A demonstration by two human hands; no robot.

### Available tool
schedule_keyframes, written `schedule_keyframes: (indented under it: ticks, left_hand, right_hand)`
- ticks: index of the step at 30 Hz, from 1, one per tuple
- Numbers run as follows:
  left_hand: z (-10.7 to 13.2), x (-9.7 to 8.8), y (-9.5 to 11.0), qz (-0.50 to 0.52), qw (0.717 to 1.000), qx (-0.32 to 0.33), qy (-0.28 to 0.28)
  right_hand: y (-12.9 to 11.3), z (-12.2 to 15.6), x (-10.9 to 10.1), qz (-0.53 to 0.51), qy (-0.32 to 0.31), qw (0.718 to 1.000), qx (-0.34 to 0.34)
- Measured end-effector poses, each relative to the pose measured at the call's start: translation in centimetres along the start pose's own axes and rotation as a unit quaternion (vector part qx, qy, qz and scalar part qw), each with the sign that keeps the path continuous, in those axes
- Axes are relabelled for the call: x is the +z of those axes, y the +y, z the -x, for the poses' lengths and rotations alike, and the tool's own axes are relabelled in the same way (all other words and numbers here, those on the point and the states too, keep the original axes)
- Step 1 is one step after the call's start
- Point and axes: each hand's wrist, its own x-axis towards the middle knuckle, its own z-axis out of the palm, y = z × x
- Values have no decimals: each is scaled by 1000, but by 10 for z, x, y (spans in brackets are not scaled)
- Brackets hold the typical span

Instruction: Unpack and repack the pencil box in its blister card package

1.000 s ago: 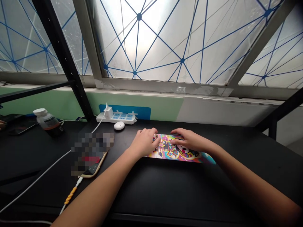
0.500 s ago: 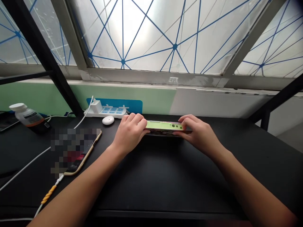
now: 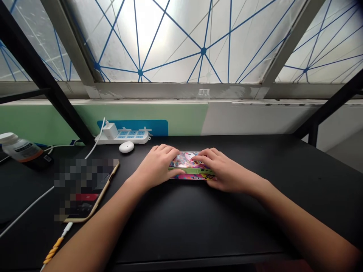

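A colourful cartoon-printed pencil box (image 3: 189, 167) lies on the black table (image 3: 198, 219) in front of me. My left hand (image 3: 157, 166) grips its left end, thumb along the near side and fingers curled over the top. My right hand (image 3: 224, 170) holds the right end the same way, fingers laid over the printed lid. The box shows its printed top and a green and pink front edge.
A phone (image 3: 85, 189) on a charging cable (image 3: 53, 247) lies at the left. Behind it are a white power strip (image 3: 121, 136), a small white oval case (image 3: 126, 147) and a white-capped bottle (image 3: 21, 149). Black frame posts (image 3: 42, 75) rise at both sides, under a window.
The box lay flat and open-looking a second ago, then stood on its edge showing the green side; now it is tilted back down with the printed top up. My view shifted right.
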Motion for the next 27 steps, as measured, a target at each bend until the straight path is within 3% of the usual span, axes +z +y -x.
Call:
schedule_keyframes:
  ticks: [3,7,14,19,24,27]
  left_hand:
    - [2,7,-4,0,999,-29,-24]
    - [3,12,-6,15,998,-47,-48]
    - [0,11,6,-50,997,-18,52]
    - [-4,11,14,-56,995,7,81]
    - [-5,-3,8,-78,986,-66,131]
    - [-2,-14,4,-85,986,-72,124]
  right_hand:
    - [1,1,-1,-36,-27,999,26]
    - [9,-2,8,-48,-5,996,80]
    - [30,-8,15,-31,93,986,135]
    - [32,-6,4,7,133,984,119]
    - [27,-4,-1,65,164,980,88]
    - [20,-4,-2,89,170,979,71]
